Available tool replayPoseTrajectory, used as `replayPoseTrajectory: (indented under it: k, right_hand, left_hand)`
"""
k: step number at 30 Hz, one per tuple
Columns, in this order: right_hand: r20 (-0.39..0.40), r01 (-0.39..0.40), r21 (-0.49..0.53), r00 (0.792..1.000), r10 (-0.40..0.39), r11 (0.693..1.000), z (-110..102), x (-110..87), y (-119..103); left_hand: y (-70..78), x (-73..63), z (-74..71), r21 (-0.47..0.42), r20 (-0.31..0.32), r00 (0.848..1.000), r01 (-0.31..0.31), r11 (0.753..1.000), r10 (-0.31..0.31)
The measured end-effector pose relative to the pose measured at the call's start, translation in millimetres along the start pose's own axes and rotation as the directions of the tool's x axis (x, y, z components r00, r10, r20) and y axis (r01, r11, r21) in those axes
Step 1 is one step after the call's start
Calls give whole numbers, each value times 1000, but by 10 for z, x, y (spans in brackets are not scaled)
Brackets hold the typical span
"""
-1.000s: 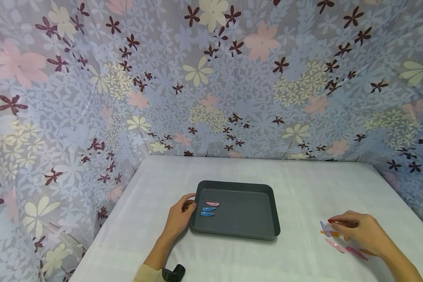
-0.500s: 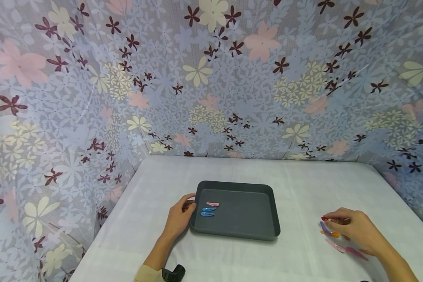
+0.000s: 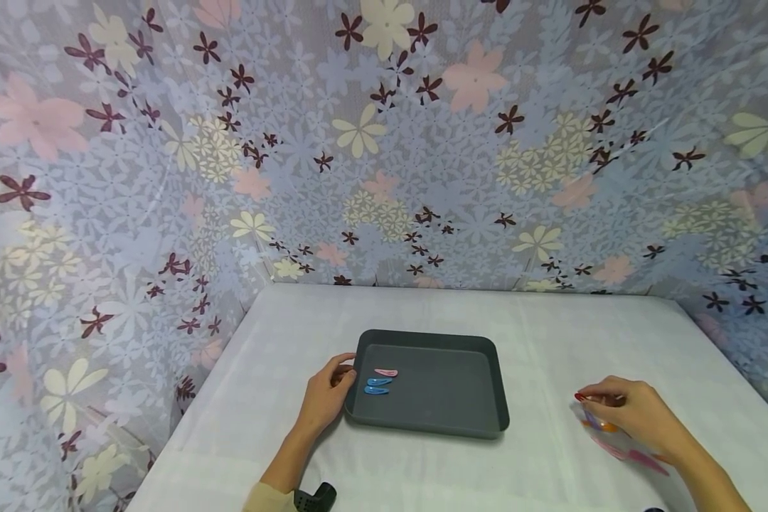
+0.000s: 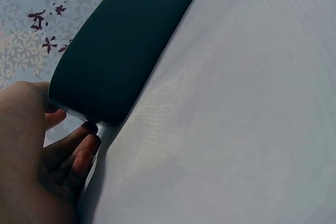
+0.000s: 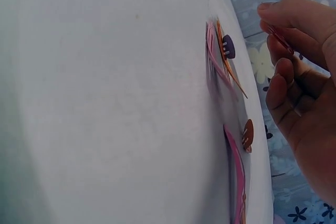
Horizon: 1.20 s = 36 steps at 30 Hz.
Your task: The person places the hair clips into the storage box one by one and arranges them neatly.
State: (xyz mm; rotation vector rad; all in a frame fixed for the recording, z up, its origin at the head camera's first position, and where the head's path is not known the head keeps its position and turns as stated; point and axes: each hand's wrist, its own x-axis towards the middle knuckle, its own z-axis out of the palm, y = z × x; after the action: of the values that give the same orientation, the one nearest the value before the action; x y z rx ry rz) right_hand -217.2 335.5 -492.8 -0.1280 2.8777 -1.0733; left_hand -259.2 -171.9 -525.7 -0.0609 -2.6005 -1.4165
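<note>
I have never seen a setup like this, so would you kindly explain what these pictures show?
There is no machine here, only a person at work. The wide view comes from a camera worn on the head; the two others come from a camera on each wrist. On the white table lies a gray tray with two blue clips and one pink clip in it. The left hand touches the tray's side, while the right hand pinches a red clip near more clips.

A floral backdrop (image 3: 422, 156), patterned in pale blue, pink, cream and dark maroon on grey, rises behind the table (image 3: 550, 334) and along both its sides. The tabletop is white, under soft, fairly even light.
</note>
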Motion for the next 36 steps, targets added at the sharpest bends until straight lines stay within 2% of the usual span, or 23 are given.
replayPoseTrajectory:
  k: [7,17,36]
  right_hand:
    - [-19,16,-86,1000,-18,996,13,52,-41]
    - [-50,50,-115,997,-56,992,47,96,-102]
    - [-55,78,-140,995,-87,987,120,138,-242]
  left_hand:
    - [-11,2,-8,-8,0,1000,-2,1000,2]
    - [-22,16,-6,-12,5,1000,-12,1000,12]
    - [-28,-1,-14,-9,11,1000,-3,1000,3]
